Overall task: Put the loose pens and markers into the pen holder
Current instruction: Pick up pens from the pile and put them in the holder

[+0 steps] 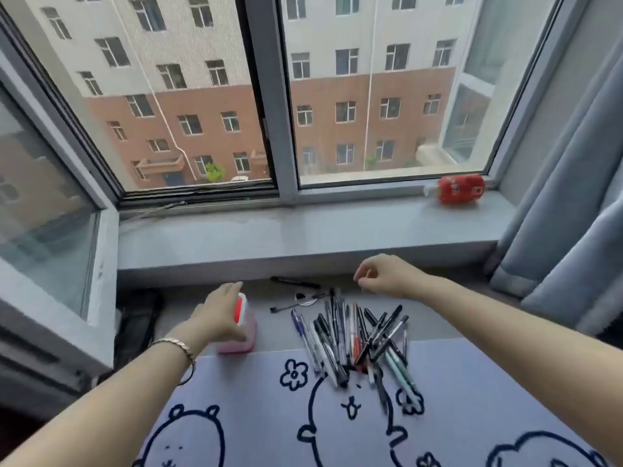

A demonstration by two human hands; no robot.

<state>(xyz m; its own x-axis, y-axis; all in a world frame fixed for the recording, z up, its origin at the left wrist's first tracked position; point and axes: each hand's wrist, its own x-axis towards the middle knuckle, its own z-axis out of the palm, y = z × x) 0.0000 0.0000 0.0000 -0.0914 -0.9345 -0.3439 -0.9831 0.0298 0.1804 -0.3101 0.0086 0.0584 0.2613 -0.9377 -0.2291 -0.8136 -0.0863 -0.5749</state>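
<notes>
Fingers (232, 288) of the left hand (219, 315) lie extended and close together, wrapped over the top and left side of the pink pen holder (241, 342), which stands upright on the bench (188, 315) at the far left corner of the mat (256, 406). A red-and-white band on the holder's upper part shows beside the palm. A bracelet (175, 343) circles the left wrist.

Right hand (387, 276) hovers above the far end of the pen pile, fingers curled loosely inward with thumb and forefinger tips near each other; whether anything is pinched between them cannot be told.

Loose pens and markers (354, 342) lie heaped right of the holder, partly on bare bench, partly on the mat's far edge. One black pen (295, 282) lies apart at the far side under the windowsill (303, 230). A small round item sits just near of it; identity unclear.

Mat bears dark outline cartoon drawings. A red packet (460, 189) rests on the windowsill at far right, beside the curtain (566, 214).
</notes>
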